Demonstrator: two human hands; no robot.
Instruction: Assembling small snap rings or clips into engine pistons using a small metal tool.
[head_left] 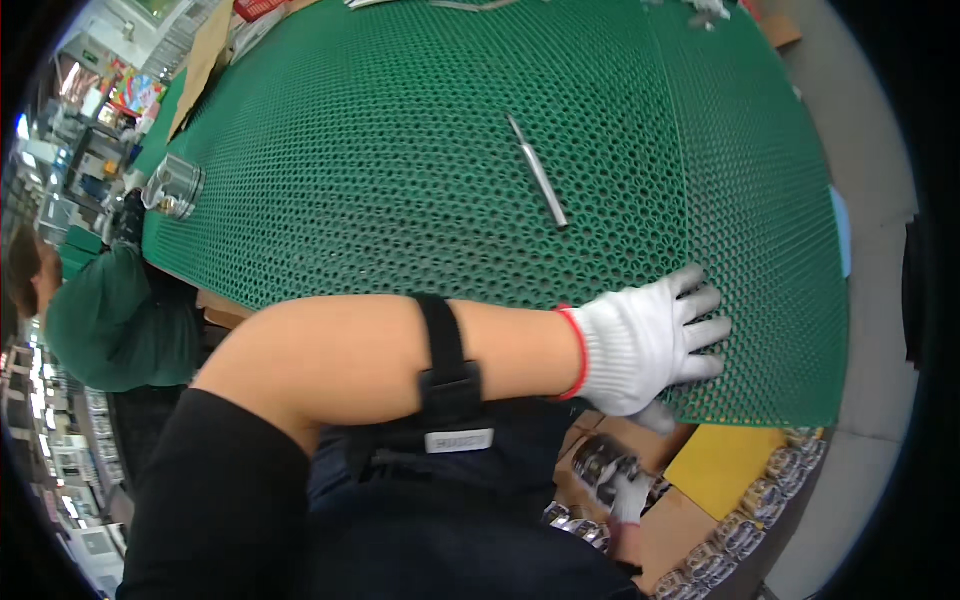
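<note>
My left arm, with a black strap around the forearm, reaches across to the right. My left hand [650, 345], in a white knit glove with grey-coated fingers and a red cuff, lies flat near the front edge of the green perforated mat [400, 200]. Its fingers are spread and hold nothing; the thumb hangs over the edge. Lower down, below the table, my right hand [630, 495], also in a white glove, grips a shiny metal piston [600, 465] at an open cardboard box [668, 540]. Its fingers are small and partly hidden among the metal.
A slim metal pen-like tool [543, 180] lies on the mat beyond my left hand. Another piston [176, 187] stands at the table's left edge. Rows of metal parts [740, 535] and a yellow sheet [722, 462] are below right. A person in a green shirt [125, 320] is at left.
</note>
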